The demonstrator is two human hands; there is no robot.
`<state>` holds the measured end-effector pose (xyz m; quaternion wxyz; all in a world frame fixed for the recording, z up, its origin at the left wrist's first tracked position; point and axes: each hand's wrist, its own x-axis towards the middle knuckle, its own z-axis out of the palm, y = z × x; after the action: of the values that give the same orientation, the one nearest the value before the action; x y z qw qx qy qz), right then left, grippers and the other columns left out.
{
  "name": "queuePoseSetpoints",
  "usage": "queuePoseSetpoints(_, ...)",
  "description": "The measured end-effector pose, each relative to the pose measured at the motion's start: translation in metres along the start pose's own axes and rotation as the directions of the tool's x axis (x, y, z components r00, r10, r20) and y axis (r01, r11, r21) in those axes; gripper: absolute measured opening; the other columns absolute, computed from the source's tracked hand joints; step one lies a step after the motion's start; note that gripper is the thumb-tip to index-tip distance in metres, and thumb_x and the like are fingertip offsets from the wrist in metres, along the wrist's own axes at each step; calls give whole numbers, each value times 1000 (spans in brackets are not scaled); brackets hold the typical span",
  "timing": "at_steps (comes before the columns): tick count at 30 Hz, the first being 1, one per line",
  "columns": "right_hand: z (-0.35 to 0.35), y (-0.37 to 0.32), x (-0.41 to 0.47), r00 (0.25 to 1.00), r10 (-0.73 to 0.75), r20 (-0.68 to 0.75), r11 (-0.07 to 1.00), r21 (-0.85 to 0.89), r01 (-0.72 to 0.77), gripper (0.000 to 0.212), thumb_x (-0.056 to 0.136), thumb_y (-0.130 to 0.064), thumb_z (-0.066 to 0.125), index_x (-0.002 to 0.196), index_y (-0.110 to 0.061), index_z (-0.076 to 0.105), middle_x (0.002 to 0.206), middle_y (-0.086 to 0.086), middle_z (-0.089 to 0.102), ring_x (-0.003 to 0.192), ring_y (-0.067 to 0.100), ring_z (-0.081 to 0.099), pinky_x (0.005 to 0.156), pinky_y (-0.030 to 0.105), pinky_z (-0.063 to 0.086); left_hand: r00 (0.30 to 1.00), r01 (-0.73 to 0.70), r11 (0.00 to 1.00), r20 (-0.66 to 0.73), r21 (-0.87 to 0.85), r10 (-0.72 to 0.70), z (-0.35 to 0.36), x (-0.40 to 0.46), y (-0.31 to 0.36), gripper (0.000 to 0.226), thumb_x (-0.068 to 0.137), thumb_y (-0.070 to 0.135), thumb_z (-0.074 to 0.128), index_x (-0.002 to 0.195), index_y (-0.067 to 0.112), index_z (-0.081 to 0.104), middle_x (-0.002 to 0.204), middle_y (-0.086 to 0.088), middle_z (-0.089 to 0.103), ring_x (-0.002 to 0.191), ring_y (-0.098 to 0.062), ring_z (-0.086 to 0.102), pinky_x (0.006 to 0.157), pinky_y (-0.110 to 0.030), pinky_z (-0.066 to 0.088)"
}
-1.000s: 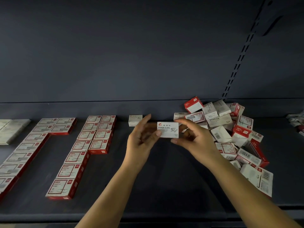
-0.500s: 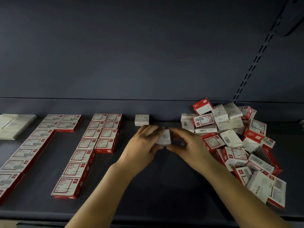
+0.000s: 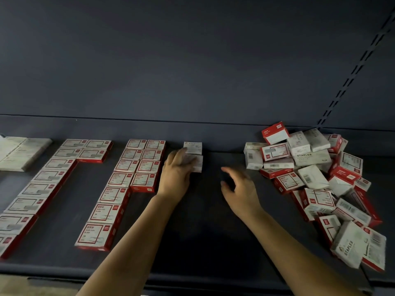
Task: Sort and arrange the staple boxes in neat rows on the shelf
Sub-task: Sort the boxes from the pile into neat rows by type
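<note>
On the dark shelf (image 3: pixel 203 231) a white paper-clip box (image 3: pixel 197 164) lies just in front of another white box (image 3: pixel 193 147) at the back wall. My left hand (image 3: pixel 176 174) rests on the nearer box with straight fingers covering its left part. My right hand (image 3: pixel 239 189) hovers above the shelf to the right, fingers loosely spread and holding nothing. Red-and-white boxes lie in neat rows (image 3: pixel 128 176) on the left. A loose heap of red and white staple boxes (image 3: pixel 316 178) is on the right.
More rows of red-and-white boxes (image 3: pixel 44 180) run toward the front left edge. Flat pale packs (image 3: pixel 19 152) sit at the far left. The dark back panel has a slotted upright (image 3: pixel 352 73) at the right. Bare shelf lies between my arms.
The white box that both hands held up has been set down in front of the other white box. My right hand has let go and drawn away to the right.
</note>
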<state>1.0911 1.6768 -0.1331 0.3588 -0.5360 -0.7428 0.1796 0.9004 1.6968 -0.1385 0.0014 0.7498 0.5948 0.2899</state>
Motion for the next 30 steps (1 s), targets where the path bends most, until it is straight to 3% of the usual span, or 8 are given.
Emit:
queuePoseSetpoints(4,11,7,2,996,-55,-69,998,-42,52,35,73,8,66,107,-1,65,105,14,65,98,27,61,88,28,42,1000,5,1000,-14,-13,-5,4,6,-5,34,70,-3,68,101,9,72,120,-21,58,106,-48,54,81,-55,51)
queuePoseSetpoints(10,13,8,2,993,-55,-107,997,-55,49,33,71,10,67,102,0,67,101,14,65,96,30,60,87,27,40,995,97,991,-1,-94,-97,4,6,0,34,83,-3,61,114,9,67,132,-19,51,116,-41,48,94,-43,43)
queuePoseSetpoints(16,15,10,2,996,-60,-69,995,-87,54,32,72,7,66,103,-1,67,102,14,64,96,30,59,85,30,41,993,118,988,19,-100,-117,6,5,-1,33,88,2,58,119,9,63,137,-18,44,123,-37,45,100,-44,42)
queuePoseSetpoints(19,15,11,1,996,-58,-64,995,-90,52,32,73,6,66,103,-1,67,103,14,64,97,31,59,86,31,42,989,150,981,37,-123,-147,4,6,1,33,92,8,54,124,12,60,145,-16,34,130,-32,39,105,-33,35)
queuePoseSetpoints(22,14,10,1,997,-52,-58,995,-88,47,31,73,6,66,103,-2,67,103,13,63,98,29,58,85,30,41,986,165,975,40,-148,-161,3,6,3,32,93,9,53,123,11,60,146,-13,34,129,-28,42,97,-19,30)
queuePoseSetpoints(30,15,12,1,997,-54,-59,995,-83,49,30,74,5,65,103,-3,67,102,11,63,97,27,58,85,29,41,984,178,968,25,-175,-177,0,6,4,30,91,6,55,121,8,62,143,-15,40,129,-27,42,98,-16,26)
